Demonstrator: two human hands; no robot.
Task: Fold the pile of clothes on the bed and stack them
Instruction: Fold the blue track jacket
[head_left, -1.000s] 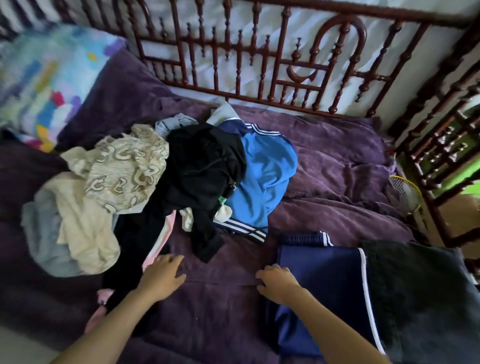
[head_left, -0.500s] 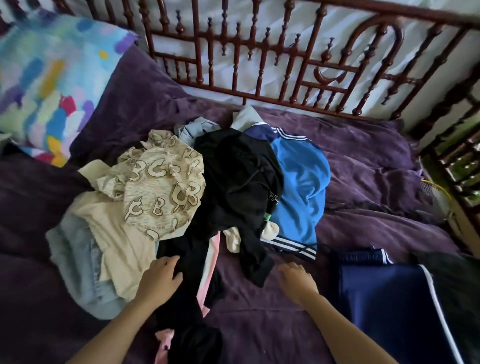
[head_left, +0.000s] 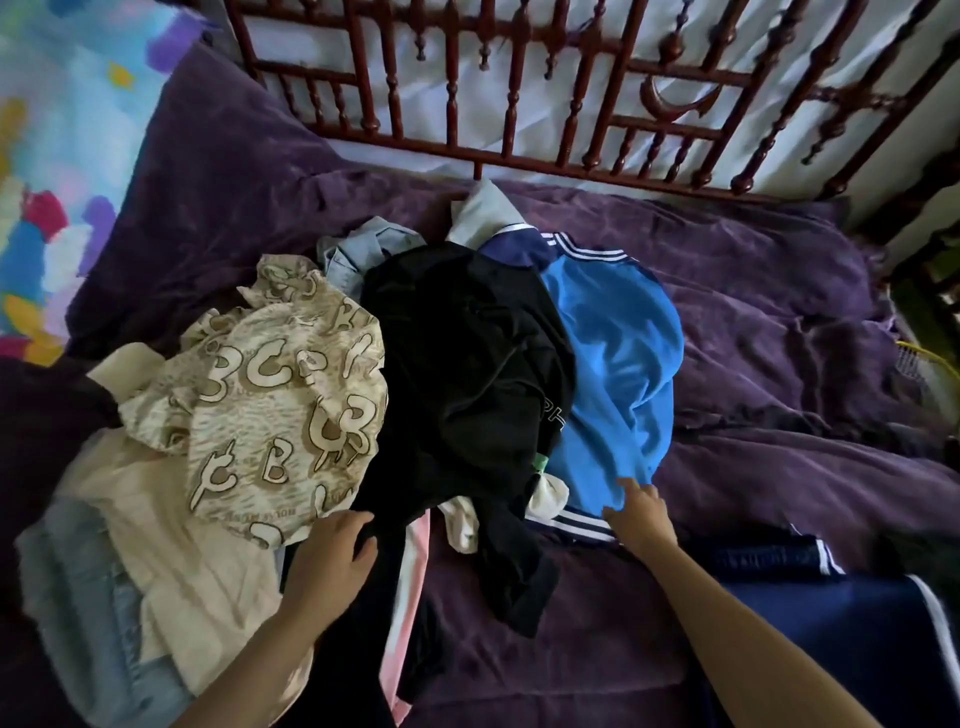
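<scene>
Purple bedspread (head_left: 779, 312) covers the bed, backed by a turned red-brown wooden rail (head_left: 519, 150), and both hands work at the near edge of the clothes pile. The left hand (head_left: 332, 551) has its fingers and thumb curled round a fold of the black garment (head_left: 467, 364) where it trails toward the person. The right hand (head_left: 641, 519) is spread, its fingertips resting on the striped hem of the blue jersey (head_left: 618, 364). Both pieces look light, limp and easy to drag (the jersey probably slick), so taking each by a hem or the shoulders should lift it free without pulling its neighbours along. The black garment lies over the jersey's left side and a small white piece (head_left: 462, 525), so it likely has to come off first. Left of it sit a beige lettered shirt (head_left: 280, 395), a cream garment (head_left: 171, 545) and pale denim (head_left: 78, 597), which is probably stiffer and heavier. A pink strip (head_left: 410, 597) shows under the black cloth. No basket or box is in view. Folded navy shorts (head_left: 857, 649) at the lower right seem to start the stack.
</scene>
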